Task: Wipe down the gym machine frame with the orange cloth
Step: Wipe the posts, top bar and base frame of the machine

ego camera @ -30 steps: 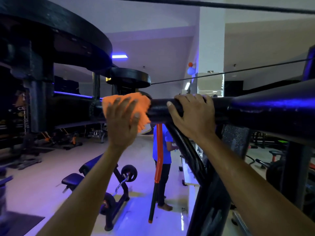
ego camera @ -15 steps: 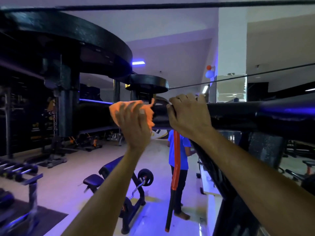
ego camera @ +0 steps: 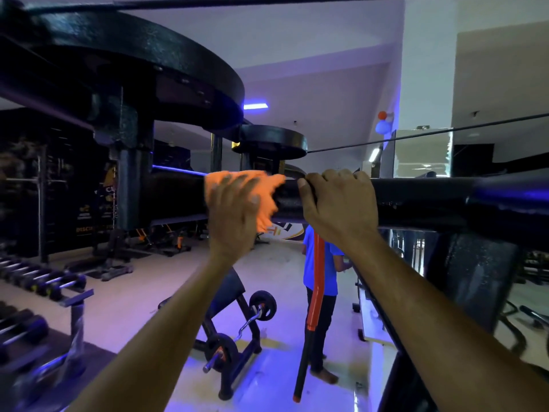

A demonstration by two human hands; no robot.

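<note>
At the far left, a dumbbell rack (ego camera: 35,281) stands on the gym floor (ego camera: 142,292), with a large black pulley wheel (ego camera: 142,69) overhead. Further right, the left hand (ego camera: 234,215) presses the orange cloth (ego camera: 237,185) flat against the black horizontal frame bar (ego camera: 430,200) of the gym machine; its fingers lie spread over the fabric (slightly blurred), and the cloth drapes over the bar's top and front. Below that arm a preacher curl bench (ego camera: 225,289) stands on the floor with a loaded curl bar (ego camera: 237,334) resting on it. Just beside the cloth, not touching it, the right hand (ego camera: 341,203) grips the same bar, fingers curled over the top. Beneath it hangs an orange-and-black pole (ego camera: 315,295), and behind the pole stands a person in a blue shirt (ego camera: 328,269). A thin cable (ego camera: 416,136) runs from a smaller pulley wheel (ego camera: 270,141) toward the right edge.
</note>
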